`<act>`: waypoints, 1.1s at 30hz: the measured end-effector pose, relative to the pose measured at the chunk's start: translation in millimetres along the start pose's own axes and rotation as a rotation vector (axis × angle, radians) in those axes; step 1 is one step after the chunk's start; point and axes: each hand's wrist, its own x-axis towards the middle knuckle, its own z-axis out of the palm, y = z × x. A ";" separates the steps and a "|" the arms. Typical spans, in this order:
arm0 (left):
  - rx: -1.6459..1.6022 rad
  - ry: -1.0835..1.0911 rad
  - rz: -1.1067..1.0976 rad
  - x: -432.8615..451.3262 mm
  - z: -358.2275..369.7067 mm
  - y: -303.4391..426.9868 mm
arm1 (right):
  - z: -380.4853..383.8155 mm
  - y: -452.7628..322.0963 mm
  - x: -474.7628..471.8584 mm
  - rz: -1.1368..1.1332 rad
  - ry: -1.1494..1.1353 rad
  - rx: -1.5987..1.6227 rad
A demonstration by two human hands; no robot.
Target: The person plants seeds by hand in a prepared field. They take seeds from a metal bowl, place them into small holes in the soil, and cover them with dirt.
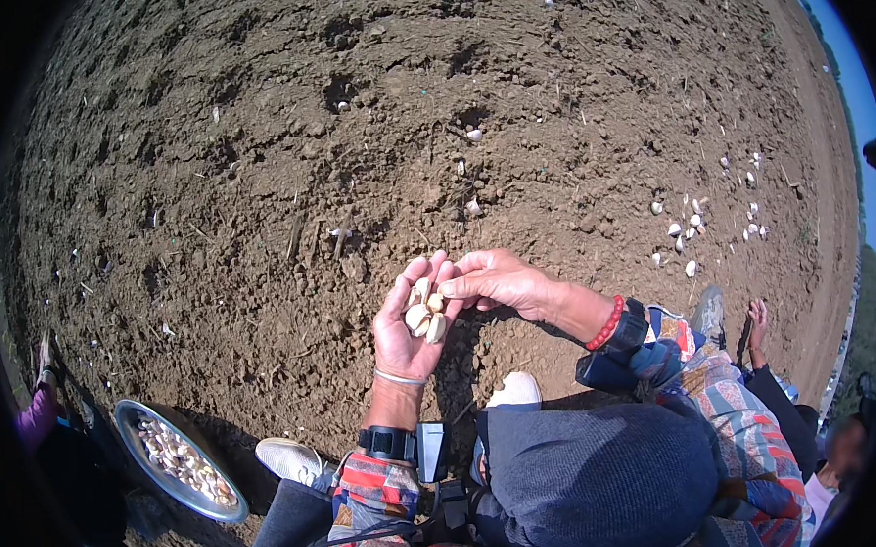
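Observation:
My left hand (410, 342) is palm up and cupped under several pale garlic cloves (416, 318). From the right, my right hand (504, 283) reaches over, its thumb tip at the edge of these cloves, beside a small round-ended clove (435, 302). Whether its fingertips pinch a clove is hard to tell, since the far fingers are partly hidden. Both hands are above loose brown soil (298, 296). On the ground ahead, single cloves lie in the dirt, one (474, 135) by a small hole and another (343, 106) farther out.
A metal basin (235, 513) of garlic cloves stands at lower left, near my white shoe (292, 459). Scattered cloves (691, 268) lie to the right. Another person's purple sleeve (35, 419) shows at far left; at right are another person's hand (758, 323) and a shoe (708, 313).

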 end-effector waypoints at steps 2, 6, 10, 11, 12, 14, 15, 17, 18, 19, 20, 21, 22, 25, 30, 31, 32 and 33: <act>-0.025 -0.010 -0.003 0.5 -1.8 0.9 | 3.2 0.4 -0.5 -0.064 -0.017 0.080; -0.142 -0.016 -0.043 -0.7 -7.3 6.9 | -13.6 -24.2 4.5 -0.255 0.152 0.193; -0.132 0.009 -0.056 -6.0 -12.9 7.2 | -73.1 -95.6 36.5 -0.636 0.528 -0.154; -0.140 0.014 -0.068 -6.2 -13.1 6.4 | -88.7 -116.0 48.4 -0.698 0.639 -0.296; -0.144 0.007 -0.074 -6.4 -12.9 5.0 | -100.6 -134.3 62.0 -0.738 0.781 -0.462; -0.133 0.005 -0.079 -6.0 -10.5 2.2 | -115.4 -157.7 83.0 -0.759 0.970 -0.759; -0.151 0.004 -0.090 -6.4 -8.8 1.4 | -119.5 -166.7 92.3 -0.756 1.026 -0.890; -0.134 0.015 -0.074 -6.4 -4.6 0.8 | -121.0 -177.1 109.7 -0.706 1.074 -1.216; -0.159 -0.003 -0.079 -6.5 -2.8 2.2 | -120.7 -179.4 116.4 -0.659 1.071 -1.373; -0.169 -0.075 -0.068 -6.5 -1.2 3.2 | -119.5 -179.5 122.5 -0.554 1.043 -1.535; -0.175 -0.098 -0.052 -5.7 0.0 4.1 | -119.8 -180.6 127.4 -0.524 1.042 -1.529; -0.189 -0.131 -0.038 -4.4 1.2 4.7 | -120.6 -179.2 130.4 -0.555 1.068 -1.569; -0.191 -0.156 -0.029 -3.7 1.7 6.6 | -121.1 -180.2 134.7 -0.552 1.057 -1.593; -0.207 -0.199 -0.024 0.1 5.6 9.5 | -121.4 -186.3 144.3 -0.545 1.039 -1.690; -0.234 -0.200 -0.029 0.6 13.9 12.8 | -107.8 -194.0 134.3 -0.412 0.985 -1.659; -0.236 -0.195 -0.028 -0.8 14.7 13.8 | -98.7 -185.6 125.9 -0.592 1.008 -1.610; -0.240 -0.190 -0.029 -2.1 15.1 14.2 | -88.7 -173.2 113.9 -0.787 1.053 -1.549; -0.227 -0.188 -0.026 -2.8 15.1 14.7 | -77.2 -159.9 100.4 -0.880 1.085 -1.478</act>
